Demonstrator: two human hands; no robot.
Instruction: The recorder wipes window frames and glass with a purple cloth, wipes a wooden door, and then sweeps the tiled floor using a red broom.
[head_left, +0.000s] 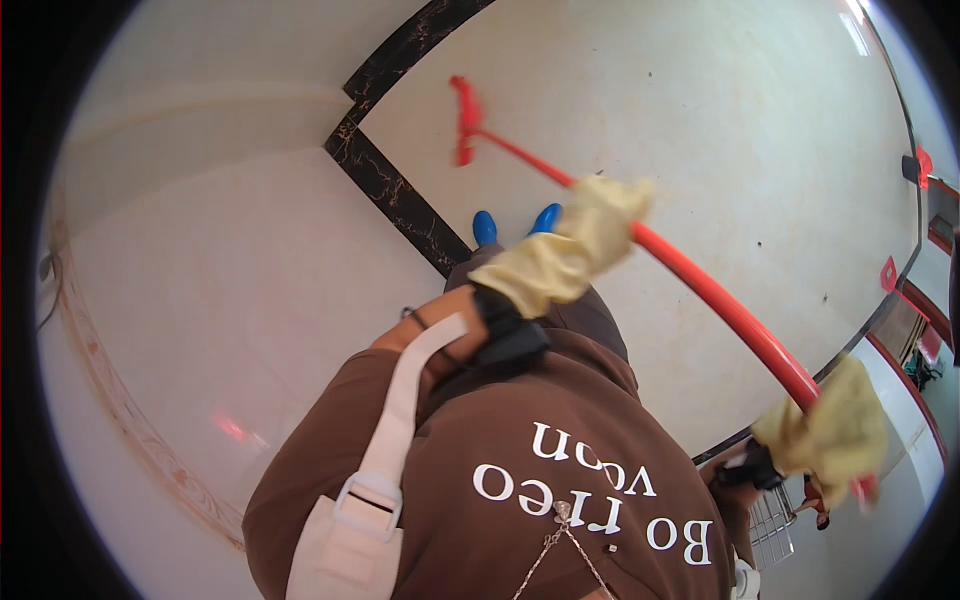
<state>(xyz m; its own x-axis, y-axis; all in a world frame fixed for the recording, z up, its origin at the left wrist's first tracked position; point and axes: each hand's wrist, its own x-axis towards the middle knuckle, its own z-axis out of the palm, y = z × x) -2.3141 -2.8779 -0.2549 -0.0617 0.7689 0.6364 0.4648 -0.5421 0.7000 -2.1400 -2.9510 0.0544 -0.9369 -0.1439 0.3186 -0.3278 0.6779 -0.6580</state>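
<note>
A long red pole (pixel 715 300) slants across the view, ending at the far left in a narrow red crosspiece head (pixel 466 120) at floor level. Whether that head is a broom, a mop or a squeegee, I cannot tell. My left hand (pixel 605 220), in a cream glove, is closed around the lower part of the pole. Near its upper end at the right, my right hand (pixel 830 420) grips it in a matching glove, somewhat blurred. A bit of red shows below the right glove. The fingers of both hands are largely hidden by the loose gloves.
Pale floor (pixel 720 130) with small dark specks spreads ahead, edged by a black marbled strip (pixel 400 195) along the left wall. My blue shoes (pixel 485 228) stand near that strip. At the lower right are a metal rack (pixel 772 530) and another person (pixel 820 518).
</note>
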